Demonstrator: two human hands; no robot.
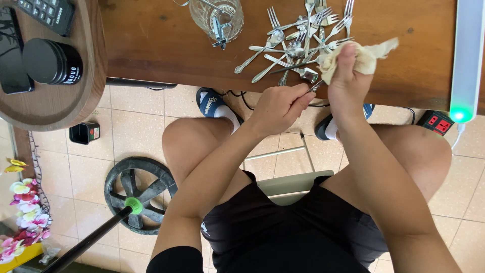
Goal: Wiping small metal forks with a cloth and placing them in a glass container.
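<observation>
Cutlery pile [303, 38] crowds the top centre of the wooden table [151, 45], glass jar [217, 17] just left of it. Bare table between jar and round tray [60, 101] at upper left. White light bar [467, 55] blocks the right edge.

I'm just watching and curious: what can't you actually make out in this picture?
- Head view: the piece of cutlery held by the left hand; the cloth in the right hand hides its far end.
- Glass jar: top cut off by the frame edge.
- Cutlery pile: overlapping, uncountable.
</observation>
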